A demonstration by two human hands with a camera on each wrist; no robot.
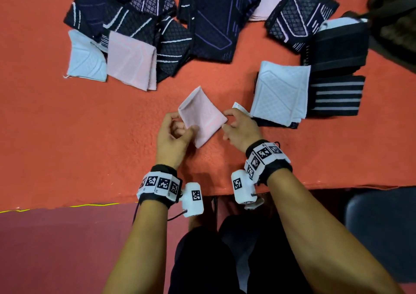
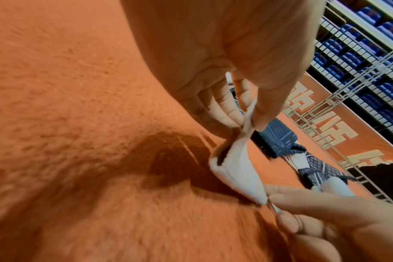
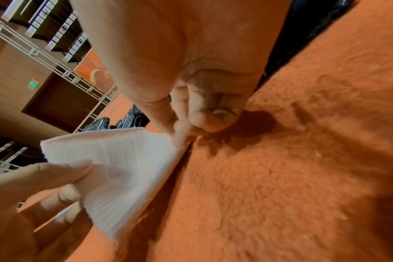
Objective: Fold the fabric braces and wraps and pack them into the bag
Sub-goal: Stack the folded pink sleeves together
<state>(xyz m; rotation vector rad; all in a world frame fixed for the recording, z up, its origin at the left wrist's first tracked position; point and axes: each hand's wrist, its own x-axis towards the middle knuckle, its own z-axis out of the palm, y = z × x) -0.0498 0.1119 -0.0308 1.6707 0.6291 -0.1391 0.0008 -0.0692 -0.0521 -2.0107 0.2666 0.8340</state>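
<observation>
Brace (image 1: 202,118), pink, sits on the orange cloth (image 1: 78,136) between our hands; we use it as the landmark. Head view: our left hand (image 1: 172,136) pinches its left edge, our right hand (image 1: 239,128) pinches its right corner, both closed on fabric. It looks folded at least once, one end raised; we judge the fold half done. Right of the brace, a pale stack (image 1: 280,92) lies on dark pieces, with striped black wraps (image 1: 336,95) beyond it; these read as folded. Beyond the brace, a navy pile (image 1: 144,21) with pink and pale pieces looks loose, so most of the work remains. A dark shape at the far right corner may be the bag; we cannot tell. Nothing is visibly packed.

Left wrist view: thumb and fingers (image 2: 224,109) clamp the brace's upper edge, and it hangs as an open pocket down to the cloth. Our right fingertips hold its low corner.

Right wrist view: thumb and forefinger nip the corner just above the cloth; our left fingers (image 3: 56,172) lie on the face of the brace.

Obstacles: the pale stack sits just beside our right hand, so a wide sweep could knock it. The route to any bag is not shown.
</observation>
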